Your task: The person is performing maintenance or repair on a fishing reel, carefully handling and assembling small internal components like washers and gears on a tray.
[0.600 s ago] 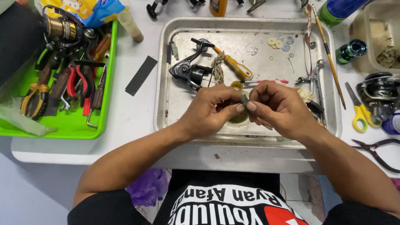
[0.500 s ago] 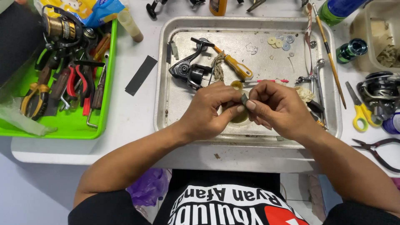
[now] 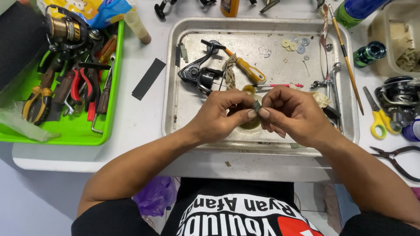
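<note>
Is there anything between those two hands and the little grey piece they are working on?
Nothing visible does. The left hand and right hand both pinch the small grey metal part directly with bare fingertips, above the dented metal tray.

A tray (image 3: 175, 78) sits in the middle of the worktop (image 3: 140, 118). Both hands meet over its near half, the left hand (image 3: 218, 116) and right hand (image 3: 297, 113) pinching a small part (image 3: 257, 105) between their fingers (image 3: 252, 114). Behind the hands, in the tray, a reel body (image 3: 199, 75) lies to the left, with a screwdriver (image 3: 245, 67) just right of it and washers (image 3: 294, 43) near the far right corner. Left of the tray lies a strip (image 3: 148, 78), and further left a bin (image 3: 65, 131) holds pliers (image 3: 37, 98) and another reel (image 3: 65, 28). Right of the tray lie scissors (image 3: 378, 118), with a third reel (image 3: 400, 98) beside them.
</note>
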